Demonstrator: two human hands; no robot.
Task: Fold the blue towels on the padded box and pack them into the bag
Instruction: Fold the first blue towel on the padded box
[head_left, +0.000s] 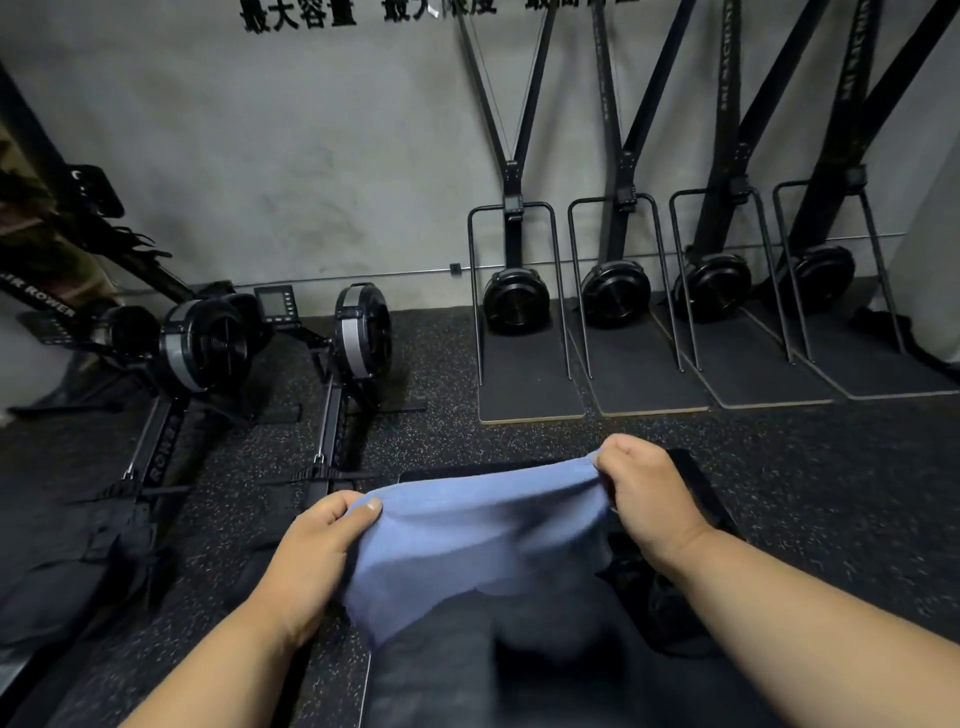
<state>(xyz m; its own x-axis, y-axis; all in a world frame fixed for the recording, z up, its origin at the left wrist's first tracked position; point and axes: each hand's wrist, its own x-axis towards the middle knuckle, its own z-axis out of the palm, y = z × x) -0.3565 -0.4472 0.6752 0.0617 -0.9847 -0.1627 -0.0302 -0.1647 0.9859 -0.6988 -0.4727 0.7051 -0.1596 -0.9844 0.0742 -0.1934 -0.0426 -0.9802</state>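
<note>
A person holds a blue towel (478, 540) stretched between both hands, raised above a dark padded box (696, 488) that sits on the speckled rubber floor (831, 467). The left hand (317, 551) pinches the towel's near-left corner, its thumb lying flat on top of the cloth and its fingers curled beneath; this grip is narrow and closed on the fabric. The right hand (644, 493) clutches the far-right corner with its fingers curled tight round the bunched edge. Between the two hands the towel sags slightly, and its lower part hangs down toward the person, folded over itself on the left. Just under the right wrist lies something dark and crumpled (644, 582); whether it is the bag cannot be told. On the left of the floor stand two rowing machines (358, 332), and along the far grey wall (311, 156) four ski trainers (514, 296) stand side by side on flat base boards, right of the rowers.
</note>
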